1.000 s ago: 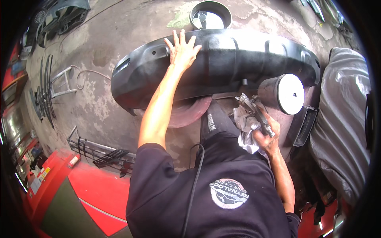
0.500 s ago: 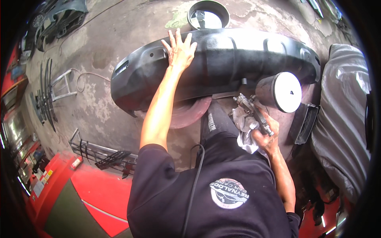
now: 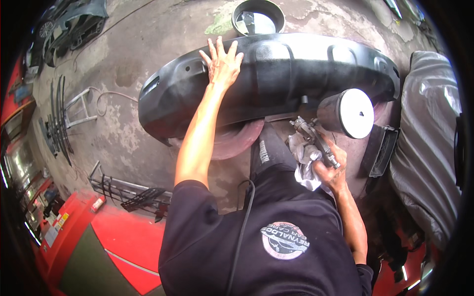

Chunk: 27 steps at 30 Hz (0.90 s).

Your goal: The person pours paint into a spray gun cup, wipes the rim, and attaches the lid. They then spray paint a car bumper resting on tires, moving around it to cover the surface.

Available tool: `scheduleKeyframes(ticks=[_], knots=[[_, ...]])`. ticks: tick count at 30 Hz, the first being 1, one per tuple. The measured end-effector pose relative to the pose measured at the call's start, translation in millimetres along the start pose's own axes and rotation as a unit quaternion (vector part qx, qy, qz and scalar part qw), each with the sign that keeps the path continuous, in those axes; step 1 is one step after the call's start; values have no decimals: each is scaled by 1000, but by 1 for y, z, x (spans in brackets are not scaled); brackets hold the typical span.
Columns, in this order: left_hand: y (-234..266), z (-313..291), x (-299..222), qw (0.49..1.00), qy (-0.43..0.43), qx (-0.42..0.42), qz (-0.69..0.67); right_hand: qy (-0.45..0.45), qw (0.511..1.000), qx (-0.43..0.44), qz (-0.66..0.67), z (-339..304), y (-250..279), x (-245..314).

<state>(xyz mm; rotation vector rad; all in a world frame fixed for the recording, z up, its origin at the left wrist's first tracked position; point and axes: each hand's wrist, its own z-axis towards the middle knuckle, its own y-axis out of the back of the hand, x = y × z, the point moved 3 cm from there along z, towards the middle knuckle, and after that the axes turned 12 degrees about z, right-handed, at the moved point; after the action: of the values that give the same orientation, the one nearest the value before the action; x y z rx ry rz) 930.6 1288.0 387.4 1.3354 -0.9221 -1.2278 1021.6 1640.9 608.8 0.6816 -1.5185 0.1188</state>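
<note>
A long black car bumper (image 3: 276,66) lies across in front of me, propped off the floor. My left hand (image 3: 224,66) rests on its upper left part, fingers spread. Below the bumper's right half, my right hand (image 3: 332,167) is closed round a metal spray gun (image 3: 316,138) with a black cup (image 3: 333,113) topped by a white lid. A whitish crumpled cloth (image 3: 307,170) hangs at the gun, by the same hand. The gun's nozzle end is apart from the bumper. Part of the right hand's grip is hidden behind the gun.
A round black tub (image 3: 238,24) stands beyond the bumper. Beneath it shows a reddish round rim (image 3: 242,140). Grey sheeting (image 3: 427,123) covers something on the right, beside a black radiator-like part (image 3: 382,150). Metal stands (image 3: 79,111) and black trim strips (image 3: 59,118) lie left. A dark hose (image 3: 242,227) crosses my shirt.
Hardly anything differs. The view has shifted very slightly; both hands, the bumper and the spray gun keep their places relative to each other.
</note>
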Motion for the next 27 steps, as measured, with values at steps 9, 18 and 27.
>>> scheduleKeyframes(ticks=[9, 18, 27], knots=[[9, -6, -1, 999, 20, -15, -28, -55, 998, -3, 0, -6, 2, -1], [0, 1, -13, 998, -26, 16, 54, 2, 1000, 7, -23, -6, -2, -3], [72, -88, -42, 967, 99, -59, -229, 201, 961, 25, -186, -17, 1, -7]])
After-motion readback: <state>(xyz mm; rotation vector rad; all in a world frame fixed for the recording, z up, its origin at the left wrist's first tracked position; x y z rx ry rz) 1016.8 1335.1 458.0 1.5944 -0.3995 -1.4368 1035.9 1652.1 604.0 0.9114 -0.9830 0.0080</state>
